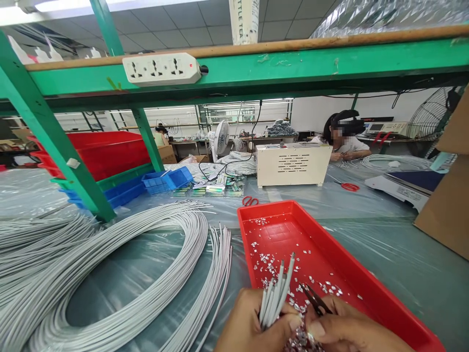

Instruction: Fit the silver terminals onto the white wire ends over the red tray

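Note:
My left hand (252,325) is closed around a small bundle of white cable ends (275,292) that stick up over the near end of a red tray (351,281). My right hand (351,330) sits beside it, closed on a dark pointed tool (315,299) whose tips point toward the cables. Small white and silvery insulation scraps (273,266) litter the tray floor and pile up under my hands. The lower parts of both hands are cut off by the frame edge.
Large loops of white cable (110,274) fill the plastic-covered table at left. Behind stand a cream box unit (293,164), red scissors (250,200), blue bins (166,180), red trays (106,151), a green shelf frame (54,142) with a power strip (161,68). Cardboard (447,195) at right. A person (346,142) works across the table.

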Available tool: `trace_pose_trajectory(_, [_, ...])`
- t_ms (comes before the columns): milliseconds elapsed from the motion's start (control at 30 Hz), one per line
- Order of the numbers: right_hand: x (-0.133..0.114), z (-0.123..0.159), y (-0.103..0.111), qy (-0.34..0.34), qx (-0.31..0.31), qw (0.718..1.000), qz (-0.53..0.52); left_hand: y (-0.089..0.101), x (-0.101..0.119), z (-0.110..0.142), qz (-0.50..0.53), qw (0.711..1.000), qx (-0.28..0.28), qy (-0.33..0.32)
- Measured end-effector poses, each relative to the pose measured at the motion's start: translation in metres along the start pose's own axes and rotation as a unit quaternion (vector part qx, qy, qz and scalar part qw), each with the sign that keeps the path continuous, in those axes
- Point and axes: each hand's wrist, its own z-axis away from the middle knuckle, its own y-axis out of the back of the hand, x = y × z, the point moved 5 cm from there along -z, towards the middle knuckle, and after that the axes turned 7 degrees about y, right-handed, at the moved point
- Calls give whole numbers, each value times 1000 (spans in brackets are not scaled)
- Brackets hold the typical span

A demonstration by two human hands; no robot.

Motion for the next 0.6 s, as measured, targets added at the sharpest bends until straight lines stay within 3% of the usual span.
trace_pose_trajectory(133, [6,0,5,26,55,997,-41,-2,-3,-1,39,998,-27,35])
trace_pose_trajectory(233, [0,0,18,107,117,985,64,-1,0,-2,5,998,-46,52])
trace_pose_trajectory(300, [-5,1,28,151,163,953,205,1,-1,-4,-11,997,-41,60])
trace_pose_trajectory(367, [-10,4,38,176,230,897,334,2,-3,-6,-6,997,-41,66])
trace_pose_trajectory(433, [-12,7,45,187,287,850,399,3,-7,-8,28,996,-35,78])
trace_pose_trajectory(467, [-11,8,46,194,294,841,410,3,-10,-9,50,995,-31,83])
trace_pose_trajectory(600, [-11,6,36,220,253,871,359,3,-18,-11,130,986,-15,99])
